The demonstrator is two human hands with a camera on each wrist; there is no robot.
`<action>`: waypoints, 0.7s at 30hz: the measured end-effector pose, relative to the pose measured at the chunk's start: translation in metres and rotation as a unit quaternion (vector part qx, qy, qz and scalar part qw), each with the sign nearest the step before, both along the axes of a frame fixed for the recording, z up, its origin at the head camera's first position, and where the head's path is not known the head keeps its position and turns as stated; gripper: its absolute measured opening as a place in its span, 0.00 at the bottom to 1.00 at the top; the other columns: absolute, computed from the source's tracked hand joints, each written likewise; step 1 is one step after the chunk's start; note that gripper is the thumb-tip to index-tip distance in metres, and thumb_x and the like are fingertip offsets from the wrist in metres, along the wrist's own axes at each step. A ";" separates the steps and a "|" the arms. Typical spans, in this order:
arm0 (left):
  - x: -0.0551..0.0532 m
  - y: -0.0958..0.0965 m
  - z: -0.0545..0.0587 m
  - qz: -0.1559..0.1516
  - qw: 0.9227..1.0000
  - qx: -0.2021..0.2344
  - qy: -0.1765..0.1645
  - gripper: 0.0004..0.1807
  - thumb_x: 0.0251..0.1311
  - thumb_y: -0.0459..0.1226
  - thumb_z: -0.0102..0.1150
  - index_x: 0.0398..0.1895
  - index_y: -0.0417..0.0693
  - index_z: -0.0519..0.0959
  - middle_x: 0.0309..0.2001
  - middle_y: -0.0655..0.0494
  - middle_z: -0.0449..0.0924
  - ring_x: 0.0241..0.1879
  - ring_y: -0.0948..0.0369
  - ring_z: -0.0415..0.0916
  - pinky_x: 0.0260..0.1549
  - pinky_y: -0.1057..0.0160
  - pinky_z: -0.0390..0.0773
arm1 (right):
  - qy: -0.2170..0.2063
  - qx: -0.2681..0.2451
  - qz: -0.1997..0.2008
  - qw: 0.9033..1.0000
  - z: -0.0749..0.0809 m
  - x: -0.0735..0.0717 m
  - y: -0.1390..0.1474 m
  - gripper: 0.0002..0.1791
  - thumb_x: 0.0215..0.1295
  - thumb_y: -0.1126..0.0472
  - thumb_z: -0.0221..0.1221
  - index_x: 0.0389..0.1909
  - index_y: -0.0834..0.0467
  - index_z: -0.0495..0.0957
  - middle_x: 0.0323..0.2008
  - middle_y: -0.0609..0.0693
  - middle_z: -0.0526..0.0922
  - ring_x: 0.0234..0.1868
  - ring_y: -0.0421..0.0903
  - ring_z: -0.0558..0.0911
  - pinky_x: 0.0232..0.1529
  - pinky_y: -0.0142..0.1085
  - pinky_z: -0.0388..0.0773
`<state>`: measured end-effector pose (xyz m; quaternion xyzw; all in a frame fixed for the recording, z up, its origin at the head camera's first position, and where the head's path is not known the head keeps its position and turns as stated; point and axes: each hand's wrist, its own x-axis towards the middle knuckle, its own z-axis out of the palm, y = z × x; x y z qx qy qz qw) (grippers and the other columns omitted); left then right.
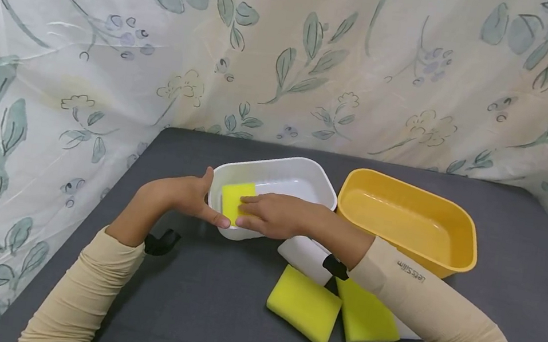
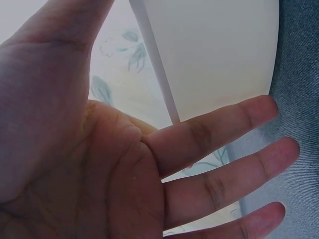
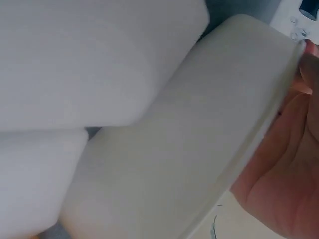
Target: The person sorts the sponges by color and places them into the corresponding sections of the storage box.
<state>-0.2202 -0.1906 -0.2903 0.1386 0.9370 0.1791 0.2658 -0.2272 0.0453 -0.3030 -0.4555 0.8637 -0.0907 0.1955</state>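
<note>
A yellow folded piece (image 1: 235, 199), seemingly cloth or thin foam, lies in the left end of a white tub (image 1: 300, 166). My right hand (image 1: 275, 216) reaches over the tub's near rim, its extended fingers touching the yellow piece. At the tub's left end is my left hand (image 1: 192, 198), thumb pointing toward the near rim. In the left wrist view the left hand's fingers (image 2: 214, 132) are spread and straight beside the tub's white outer wall (image 2: 214, 55). The right wrist view shows the right palm (image 3: 284, 184) beyond the tub's rim; its fingertips are mostly hidden there.
A yellow tub (image 1: 408, 217) stands right of the white one. Nearer lie a yellow folded piece (image 1: 304, 305), another yellow piece (image 1: 366, 316) and a white piece (image 1: 308, 258), partly under the right forearm. The dark tabletop (image 1: 193, 310) meets a leaf-patterned sheet (image 1: 289, 52) behind.
</note>
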 end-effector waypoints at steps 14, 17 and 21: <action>0.002 -0.001 0.000 0.003 1.000 0.015 0.000 0.74 0.46 0.64 0.73 0.75 0.28 0.34 0.43 0.46 0.73 0.47 0.50 0.72 0.47 0.50 0.71 | 0.079 0.054 -0.005 0.995 0.009 0.059 0.038 0.46 0.70 0.29 0.47 0.80 0.50 0.50 0.79 0.49 0.47 0.78 0.55 0.44 0.72 0.55 0.44; 0.002 -0.001 -0.001 0.004 1.000 0.020 0.002 0.74 0.46 0.63 0.73 0.75 0.28 0.35 0.43 0.47 0.72 0.47 0.50 0.72 0.46 0.50 0.72 | 0.091 0.060 0.016 0.994 0.010 0.076 0.045 0.46 0.69 0.29 0.49 0.80 0.48 0.51 0.80 0.49 0.45 0.78 0.56 0.42 0.72 0.56 0.44; 0.003 -0.002 -0.001 0.009 1.000 0.019 0.001 0.73 0.46 0.63 0.74 0.75 0.29 0.36 0.45 0.46 0.72 0.48 0.49 0.71 0.47 0.50 0.71 | 0.083 0.060 0.038 0.994 0.008 0.096 0.056 0.46 0.68 0.30 0.52 0.80 0.47 0.54 0.79 0.49 0.46 0.78 0.57 0.42 0.72 0.57 0.45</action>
